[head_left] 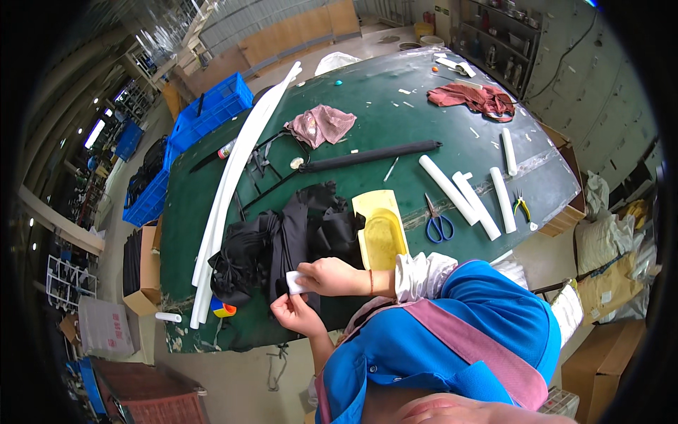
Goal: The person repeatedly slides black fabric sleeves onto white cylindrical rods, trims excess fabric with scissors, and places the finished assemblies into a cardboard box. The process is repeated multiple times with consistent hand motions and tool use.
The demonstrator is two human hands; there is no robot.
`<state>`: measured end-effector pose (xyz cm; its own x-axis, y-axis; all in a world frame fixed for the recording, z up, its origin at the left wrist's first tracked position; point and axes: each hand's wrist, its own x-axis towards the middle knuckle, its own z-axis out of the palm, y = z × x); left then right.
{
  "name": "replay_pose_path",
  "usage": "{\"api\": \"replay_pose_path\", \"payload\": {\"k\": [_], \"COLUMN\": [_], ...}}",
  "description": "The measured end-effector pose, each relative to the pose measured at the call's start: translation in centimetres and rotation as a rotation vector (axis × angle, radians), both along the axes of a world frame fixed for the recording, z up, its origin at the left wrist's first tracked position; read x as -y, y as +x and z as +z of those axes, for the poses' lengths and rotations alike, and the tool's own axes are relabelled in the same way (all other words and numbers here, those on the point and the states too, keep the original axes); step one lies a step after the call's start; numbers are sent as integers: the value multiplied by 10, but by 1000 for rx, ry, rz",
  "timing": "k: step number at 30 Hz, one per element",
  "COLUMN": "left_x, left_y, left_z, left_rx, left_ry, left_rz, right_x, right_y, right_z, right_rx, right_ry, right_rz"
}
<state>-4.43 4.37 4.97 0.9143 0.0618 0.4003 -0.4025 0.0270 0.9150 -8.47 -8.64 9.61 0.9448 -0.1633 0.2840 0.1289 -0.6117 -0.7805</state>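
Observation:
Near the table's close edge my two hands work together over a heap of black fabric (244,247). My right hand (328,276) pinches a small white piece (294,283), possibly a foam tube end, against a long black fabric strip (288,244). Just below it, my left hand (299,315) has its fingertips closed on the lower end of that strip, beside the white piece. The strip runs away from me up over the heap. How far the white piece reaches into the fabric is hidden. A yellow tray (383,244) stands right of the fabric.
Blue-handled scissors (438,225), white foam tubes (446,189) and yellow-handled pliers (521,205) lie to the right on the green table (395,113). Long white tubes (236,177) stretch along the left. Farther off are a black-wrapped rod (371,156), a pink cloth (321,125) and blue crates (212,106).

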Motion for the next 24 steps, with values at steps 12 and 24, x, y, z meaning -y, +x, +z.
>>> {"api": "replay_pose_path", "payload": {"k": [12, 24], "left_x": [6, 12], "left_y": [14, 7], "left_z": [1, 6], "left_rx": [186, 292], "left_ry": [183, 366], "left_rz": [16, 19], "right_x": [26, 14], "right_y": [-5, -2], "right_z": [-2, -4], "right_rx": [-120, -105], "right_ry": [436, 497], "right_rz": [62, 12]}}
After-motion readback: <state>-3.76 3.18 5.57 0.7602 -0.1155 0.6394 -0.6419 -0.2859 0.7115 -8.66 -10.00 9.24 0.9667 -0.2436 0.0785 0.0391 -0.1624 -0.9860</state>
